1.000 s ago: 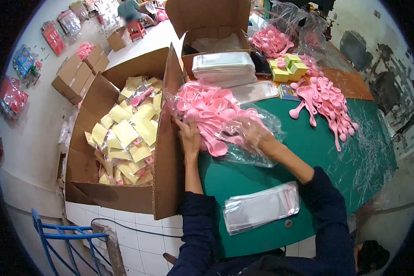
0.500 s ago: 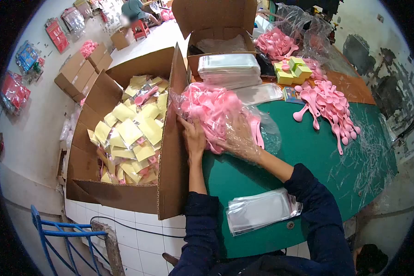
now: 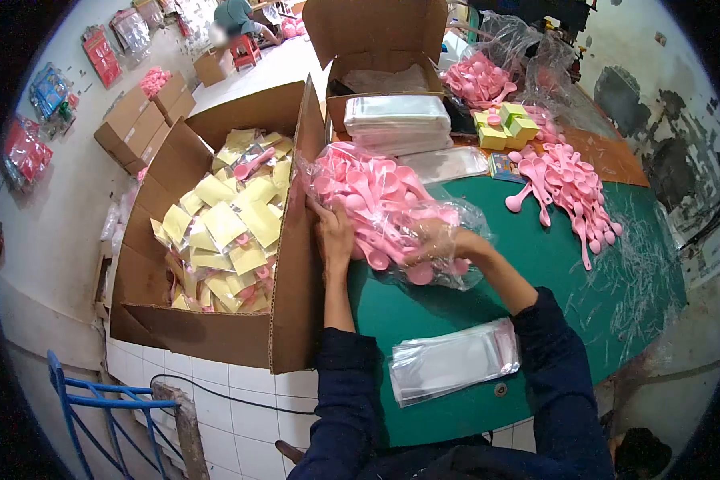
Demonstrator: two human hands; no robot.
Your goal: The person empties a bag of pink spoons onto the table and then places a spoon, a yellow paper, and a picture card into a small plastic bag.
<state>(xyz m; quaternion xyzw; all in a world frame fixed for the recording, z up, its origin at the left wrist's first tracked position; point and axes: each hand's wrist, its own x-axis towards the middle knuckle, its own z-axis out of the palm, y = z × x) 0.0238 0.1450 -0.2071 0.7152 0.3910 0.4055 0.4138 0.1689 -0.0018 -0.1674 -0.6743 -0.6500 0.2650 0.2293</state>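
A clear plastic bag full of pink spoons point(image 3: 368, 184) lies on the green table point(image 3: 472, 300), against the cardboard box point(image 3: 192, 328). My left hand point(image 3: 334, 232) is between the box wall and the bag's left side, its fingers partly hidden. Over at the bag's lower right, my right hand point(image 3: 440, 240) is inside or behind the clear plastic among the spoons; its fingers are blurred and partly covered. Yellow cards in clear packets point(image 3: 244, 224) fill the box. Near my right forearm lies a stack of flat clear bags point(image 3: 454, 362).
Loose pink spoons point(image 3: 568, 192) are heaped at the right, beside yellow-green blocks point(image 3: 504, 126). Stacked clear bags point(image 3: 398, 122) stand behind the spoon bag, before an open carton point(image 3: 376, 32). A blue metal frame point(image 3: 108, 404) is at lower left. A person point(image 3: 236, 18) sits far back.
My right hand has moved slightly right with its fingers more curled, and the bag's right side with its spoons has shifted toward me. My left hand has barely moved.
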